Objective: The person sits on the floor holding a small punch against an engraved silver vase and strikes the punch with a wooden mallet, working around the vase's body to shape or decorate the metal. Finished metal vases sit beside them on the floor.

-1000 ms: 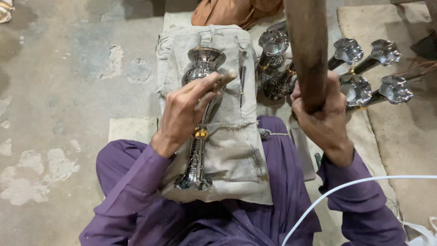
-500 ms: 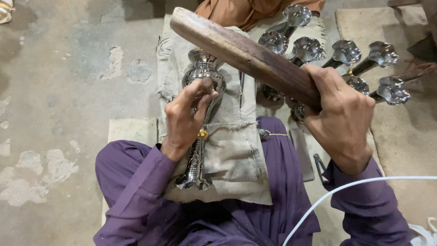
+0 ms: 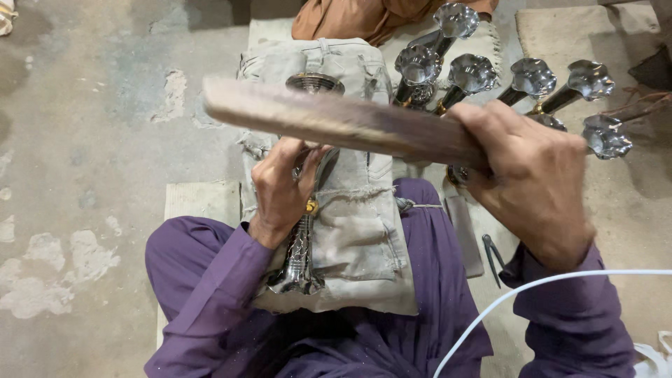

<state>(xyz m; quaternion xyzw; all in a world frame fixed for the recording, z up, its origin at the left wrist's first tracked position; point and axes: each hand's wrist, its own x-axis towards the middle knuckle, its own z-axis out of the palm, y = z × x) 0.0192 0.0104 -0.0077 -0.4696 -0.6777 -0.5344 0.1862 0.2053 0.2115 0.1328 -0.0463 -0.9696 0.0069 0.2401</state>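
My left hand (image 3: 283,189) grips the middle of a shiny silver metal vase (image 3: 299,259) with a small brass ring, which lies lengthwise on a beige folded cloth (image 3: 364,238) over my lap. Its flared rim (image 3: 315,82) points away from me. My right hand (image 3: 535,185) holds one end of a long flat wooden bat (image 3: 329,119), which is raised level across the vase, above my left hand. I sit on the floor in purple clothes.
Several finished silver vases (image 3: 469,73) with flared scalloped mouths lie side by side at the upper right on a mat. A brown cloth (image 3: 371,17) lies at the top. Small pliers (image 3: 493,255) rest by my right knee. A white cable (image 3: 532,287) crosses the lower right. Bare concrete floor (image 3: 91,140) spreads to the left.
My right hand has swung the wooden bat down from upright to nearly level over the vase. My left hand has slid a little lower along the vase's stem.
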